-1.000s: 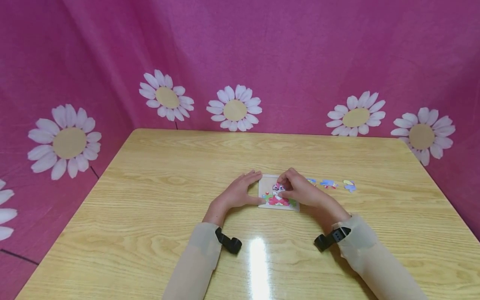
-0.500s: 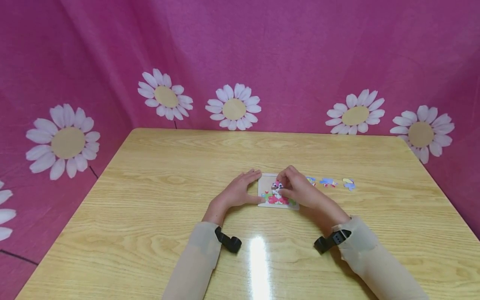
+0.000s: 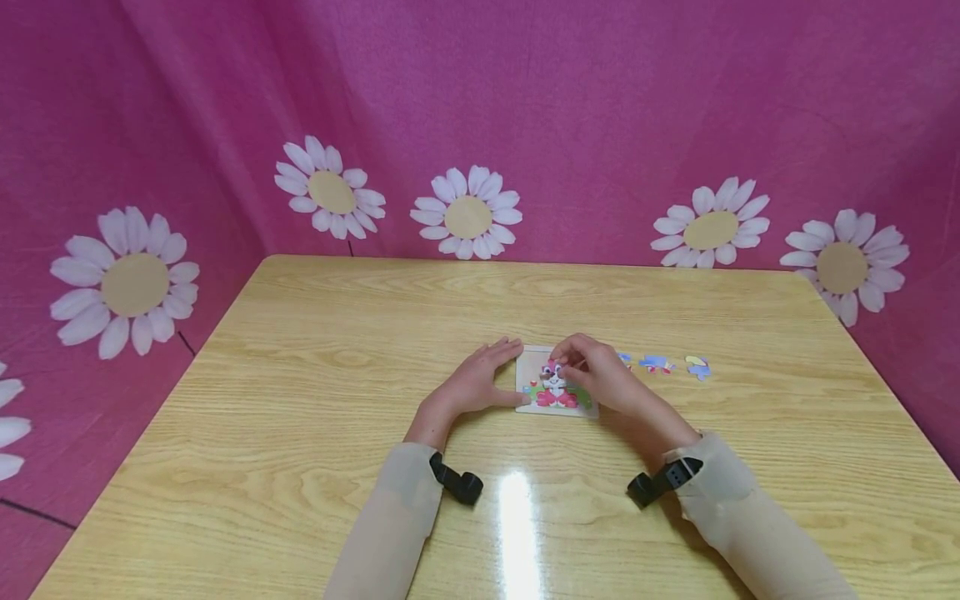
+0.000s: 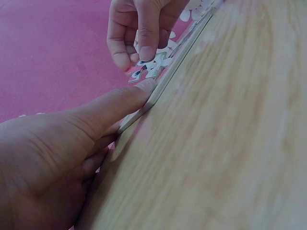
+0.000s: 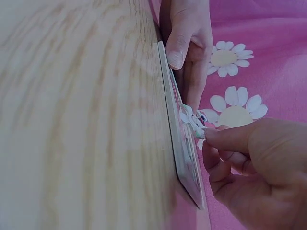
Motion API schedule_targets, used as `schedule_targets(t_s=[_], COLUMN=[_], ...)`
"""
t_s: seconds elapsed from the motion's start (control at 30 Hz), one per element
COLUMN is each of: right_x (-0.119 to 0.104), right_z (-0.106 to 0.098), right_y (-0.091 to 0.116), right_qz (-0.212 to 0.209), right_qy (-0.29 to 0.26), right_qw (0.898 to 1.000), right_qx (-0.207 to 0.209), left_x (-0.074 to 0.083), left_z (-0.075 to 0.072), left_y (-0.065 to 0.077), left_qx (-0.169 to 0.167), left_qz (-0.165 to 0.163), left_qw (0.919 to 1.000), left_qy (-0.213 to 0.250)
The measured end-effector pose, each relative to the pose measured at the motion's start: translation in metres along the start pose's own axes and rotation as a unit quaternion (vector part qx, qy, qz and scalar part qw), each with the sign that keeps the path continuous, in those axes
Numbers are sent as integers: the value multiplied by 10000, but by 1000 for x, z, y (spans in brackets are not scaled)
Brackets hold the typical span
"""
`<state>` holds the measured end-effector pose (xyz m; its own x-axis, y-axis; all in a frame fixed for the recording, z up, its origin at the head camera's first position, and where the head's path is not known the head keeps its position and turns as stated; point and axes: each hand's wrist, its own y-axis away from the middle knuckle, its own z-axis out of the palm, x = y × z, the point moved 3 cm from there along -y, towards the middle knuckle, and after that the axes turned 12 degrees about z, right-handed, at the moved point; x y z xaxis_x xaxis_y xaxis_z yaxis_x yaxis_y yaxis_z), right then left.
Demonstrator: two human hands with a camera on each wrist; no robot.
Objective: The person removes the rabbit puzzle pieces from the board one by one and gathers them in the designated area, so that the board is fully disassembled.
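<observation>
A small picture puzzle board (image 3: 530,360) with a pale frame lies on the table, partly filled with a pink cartoon animal and green ground. My left hand (image 3: 474,386) holds the board at its left side, thumb on the near corner and fingertips at the far corner. Over the board, my right hand (image 3: 609,382) pinches a puzzle piece (image 5: 195,123) with the animal's white face and eyes between thumb and fingers. In the left wrist view this face piece (image 4: 156,66) is tilted, close above the board by the left thumb. The right hand hides the board's far right part.
To the right of the board lie loose puzzle pieces: a blue one (image 3: 657,364), a blue-and-yellow one (image 3: 698,367) and another partly behind the right hand. The wooden table (image 3: 360,350) meets a pink curtain (image 3: 570,125) with daisies behind.
The right thumb has shifted away from the near side and more of the animal's face shows. The face piece has moved slightly left. The left hand stays in place on the board.
</observation>
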<state>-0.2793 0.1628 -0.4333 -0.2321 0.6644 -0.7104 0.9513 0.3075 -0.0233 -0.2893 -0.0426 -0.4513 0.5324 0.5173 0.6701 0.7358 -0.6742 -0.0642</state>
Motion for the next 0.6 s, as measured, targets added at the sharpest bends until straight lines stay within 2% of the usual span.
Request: schedule_targets(t_s=[0.23, 0.6], right_x=[5, 15], right_z=[-3, -11], right_y=[3, 9], right_qz=[228, 569], right_qy=[-410, -404], right_qw=[9989, 9973], right_qx=[15, 220], left_x=[0, -1], left_z=[1, 2], left_y=[0, -1], left_qx=[-17, -22], left_qz=[-19, -137], left_qw=[10000, 9999], left_qy=[-7, 52])
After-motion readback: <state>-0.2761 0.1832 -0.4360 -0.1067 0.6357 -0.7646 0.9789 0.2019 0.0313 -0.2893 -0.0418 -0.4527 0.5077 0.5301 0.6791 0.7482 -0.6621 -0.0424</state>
